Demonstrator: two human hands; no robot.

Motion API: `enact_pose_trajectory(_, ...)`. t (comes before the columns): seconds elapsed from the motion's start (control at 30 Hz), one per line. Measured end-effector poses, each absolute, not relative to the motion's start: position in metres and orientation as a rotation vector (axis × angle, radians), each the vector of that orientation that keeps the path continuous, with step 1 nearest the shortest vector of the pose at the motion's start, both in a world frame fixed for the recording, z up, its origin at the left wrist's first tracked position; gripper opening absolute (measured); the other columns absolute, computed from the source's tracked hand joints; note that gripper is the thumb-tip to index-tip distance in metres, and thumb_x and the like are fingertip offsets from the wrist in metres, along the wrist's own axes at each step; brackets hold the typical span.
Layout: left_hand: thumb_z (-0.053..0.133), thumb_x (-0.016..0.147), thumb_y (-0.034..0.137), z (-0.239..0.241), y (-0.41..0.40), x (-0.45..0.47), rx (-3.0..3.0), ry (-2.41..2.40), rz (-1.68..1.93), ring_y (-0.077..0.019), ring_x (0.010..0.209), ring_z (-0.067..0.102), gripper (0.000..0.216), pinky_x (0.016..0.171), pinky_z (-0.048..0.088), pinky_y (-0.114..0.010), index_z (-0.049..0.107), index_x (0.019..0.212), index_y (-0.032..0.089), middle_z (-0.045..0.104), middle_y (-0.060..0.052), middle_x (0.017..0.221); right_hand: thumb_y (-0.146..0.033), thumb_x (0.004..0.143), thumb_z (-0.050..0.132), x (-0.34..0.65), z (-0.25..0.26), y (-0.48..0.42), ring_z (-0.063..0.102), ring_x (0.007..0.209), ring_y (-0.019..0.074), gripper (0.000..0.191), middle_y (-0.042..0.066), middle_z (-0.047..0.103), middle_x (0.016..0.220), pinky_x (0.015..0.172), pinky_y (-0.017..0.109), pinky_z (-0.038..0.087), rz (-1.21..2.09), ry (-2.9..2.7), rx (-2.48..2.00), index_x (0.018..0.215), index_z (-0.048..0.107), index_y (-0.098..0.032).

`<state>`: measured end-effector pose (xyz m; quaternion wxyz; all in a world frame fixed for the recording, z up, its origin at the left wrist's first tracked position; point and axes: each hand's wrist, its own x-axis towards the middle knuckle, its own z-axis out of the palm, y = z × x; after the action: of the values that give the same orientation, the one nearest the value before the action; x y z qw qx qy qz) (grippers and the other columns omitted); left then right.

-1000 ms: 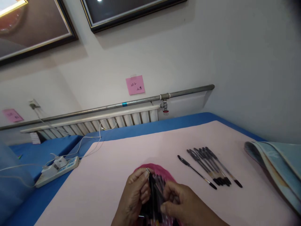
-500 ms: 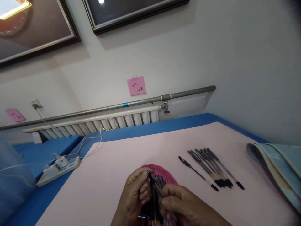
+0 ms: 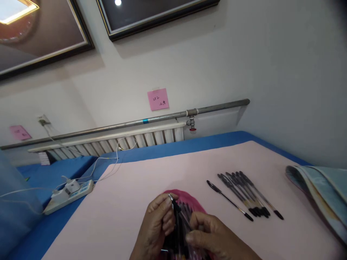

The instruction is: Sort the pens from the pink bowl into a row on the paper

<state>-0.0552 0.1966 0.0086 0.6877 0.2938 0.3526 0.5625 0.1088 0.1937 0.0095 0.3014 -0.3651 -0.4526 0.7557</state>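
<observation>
The pen (image 3: 176, 205) had swung into a clearer slant since a second before, and the right hand (image 3: 210, 233) had shifted slightly with it; the row of pens (image 3: 242, 193) had stayed where it was. The left hand (image 3: 158, 222) pinched the pen close to its silver tip, between thumb and forefinger, the other fingers curled in. The right hand's thumb and forefinger pressed together on the clear barrel lower down. The pen thus lay tilted between the hands, above the pink container (image 3: 193, 202), where more clear barrels (image 3: 188, 209) stood bunched; its lower contents were too dark to make out. To the right, on the worktop's pink sheet (image 3: 130, 202), a single pen (image 3: 230, 201) lay just beside the row, black ends towards the person.
</observation>
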Motion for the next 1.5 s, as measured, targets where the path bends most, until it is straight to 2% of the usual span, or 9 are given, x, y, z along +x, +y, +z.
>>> enact_pose_trajectory(0.13,0.075,0.071,0.033,0.012,0.196,-0.057,0.643,0.767,1.284,-0.0001,0.036,0.02,0.024,0.035,0.014,-0.014,0.068,0.083,0.013,0.029,0.012,0.042,-0.044,0.069,0.059,0.106,0.023,0.188,0.054,0.049,0.0093,0.03,0.003,0.065,0.066,0.044,0.02,0.031,2.185,-1.067,-0.91,0.079,0.061,-0.016)
enact_pose_trajectory(0.4,0.074,0.071,0.032,0.011,0.197,-0.055,0.664,0.786,1.27,-0.0002,0.036,0.02,0.023,0.035,0.014,-0.014,0.068,0.081,0.013,0.029,0.012,0.042,-0.025,0.063,0.068,0.109,0.015,0.19,0.047,0.043,0.0063,0.017,-0.004,0.058,0.051,0.044,0.018,0.031,2.015,-1.156,-0.934,0.062,0.053,-0.018)
enact_pose_trajectory(0.57,0.075,0.071,0.032,0.01,0.197,-0.056,0.667,0.779,1.272,-0.0004,0.036,0.02,0.023,0.035,0.015,-0.014,0.068,0.081,0.013,0.028,0.012,0.042,-0.04,0.073,0.058,0.106,0.021,0.185,0.055,0.049,0.0093,0.027,0.005,0.065,0.067,0.043,0.018,0.034,2.185,-0.996,-0.892,0.077,0.061,-0.014)
enact_pose_trajectory(0.77,0.076,0.069,0.032,0.012,0.198,-0.055,0.653,0.789,1.275,-0.0003,0.036,0.02,0.024,0.034,0.014,-0.014,0.068,0.081,0.013,0.03,0.011,0.042,-0.028,0.068,0.068,0.108,0.018,0.187,0.048,0.042,0.0056,0.017,-0.001,0.061,0.057,0.04,0.015,0.031,2.121,-1.018,-0.876,0.066,0.055,-0.017)
enact_pose_trajectory(0.87,0.076,0.07,0.032,0.011,0.198,-0.055,0.649,0.779,1.282,-0.0005,0.036,0.019,0.021,0.035,0.014,-0.014,0.068,0.078,0.014,0.029,0.011,0.042,-0.036,0.074,0.062,0.108,0.02,0.186,0.055,0.049,0.0081,0.022,0.003,0.065,0.066,0.042,0.016,0.035,2.194,-0.905,-0.863,0.078,0.062,-0.015)
enact_pose_trajectory(0.97,0.075,0.07,0.033,0.011,0.198,-0.056,0.654,0.786,1.266,-0.0005,0.036,0.02,0.022,0.035,0.014,-0.014,0.068,0.08,0.014,0.029,0.011,0.042,-0.038,0.078,0.056,0.107,0.02,0.187,0.056,0.05,0.0082,0.028,0.005,0.065,0.066,0.043,0.017,0.038,2.214,-0.897,-0.847,0.075,0.064,-0.011)
enact_pose_trajectory(1.17,0.077,0.068,0.034,0.011,0.199,-0.055,0.649,0.812,1.265,-0.0004,0.036,0.02,0.027,0.035,0.014,-0.015,0.068,0.082,0.013,0.029,0.012,0.041,-0.028,0.071,0.065,0.106,0.014,0.19,0.049,0.042,0.006,0.018,-0.001,0.06,0.056,0.039,0.015,0.032,2.125,-0.936,-0.841,0.065,0.053,-0.017)
enact_pose_trajectory(1.3,0.077,0.067,0.034,0.013,0.199,-0.054,0.646,0.82,1.301,-0.0003,0.036,0.019,0.027,0.035,0.013,-0.015,0.065,0.078,0.013,0.029,0.012,0.041,-0.027,0.063,0.067,0.105,0.016,0.189,0.046,0.038,0.0054,0.022,-0.005,0.057,0.049,0.037,0.015,0.029,2.118,-0.966,-0.92,0.066,0.046,-0.02)
enact_pose_trajectory(1.5,0.075,0.07,0.035,0.015,0.2,-0.059,0.661,0.817,1.348,-0.001,0.038,0.019,0.029,0.036,0.013,-0.016,0.053,0.068,0.015,0.029,0.012,0.045,-0.029,0.066,0.063,0.108,0.027,0.19,0.032,0.032,-0.0005,0.02,-0.009,0.049,0.049,0.034,0.015,0.012,2.119,-1.05,-1.04,0.067,0.045,-0.02)
